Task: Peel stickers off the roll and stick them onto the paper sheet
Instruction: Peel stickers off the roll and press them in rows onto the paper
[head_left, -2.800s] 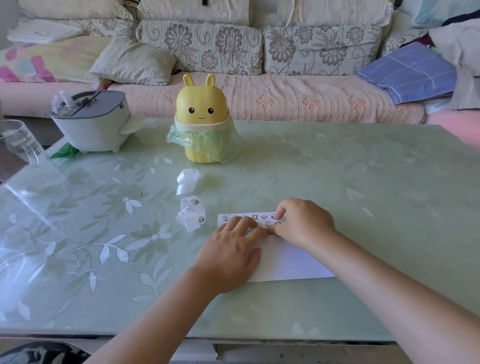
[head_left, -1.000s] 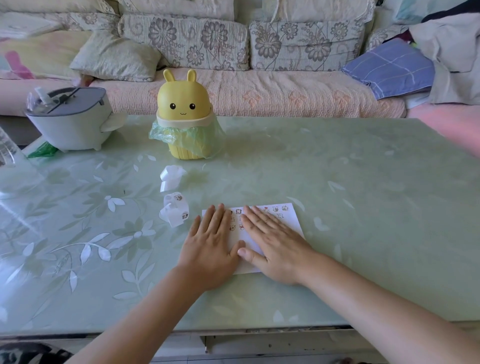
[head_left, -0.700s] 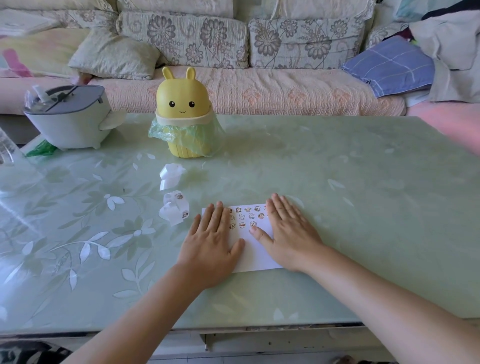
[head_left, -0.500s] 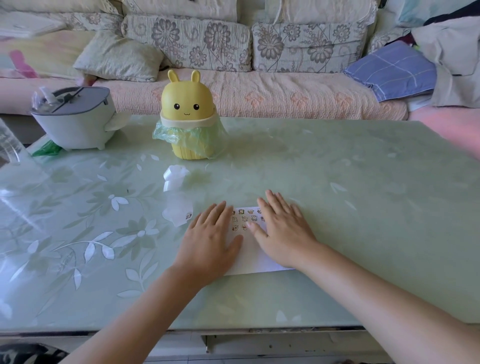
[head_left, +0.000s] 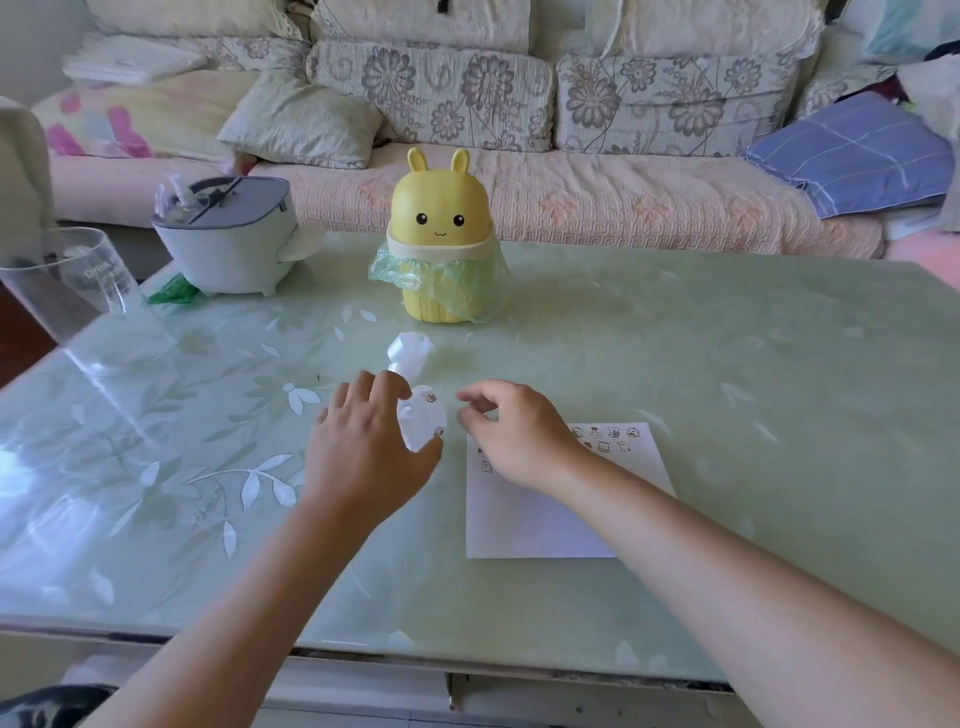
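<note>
The white paper sheet (head_left: 545, 519) lies flat on the green glass table, with several small cartoon stickers (head_left: 605, 439) near its far edge. The sticker roll (head_left: 422, 422), a loose coil of white backing with small stickers on it, sits just left of the sheet. My left hand (head_left: 363, 452) curls around the roll, fingers on its far side and thumb at its near side. My right hand (head_left: 514, 434) hovers over the sheet's far left corner, fingers bent and apart, holding nothing, a short gap from the roll.
A crumpled white backing scrap (head_left: 410, 353) lies just beyond the roll. Farther back stand a yellow bunny-shaped bin (head_left: 441, 239) with a green liner, a grey-white appliance (head_left: 223, 244) and a clear plastic cup (head_left: 67, 280) at the left edge. A sofa runs behind the table.
Both hands have left the paper, where they lay flat, and moved left and forward. The left hand has closed around the sticker roll; the right hand's fingers have curled.
</note>
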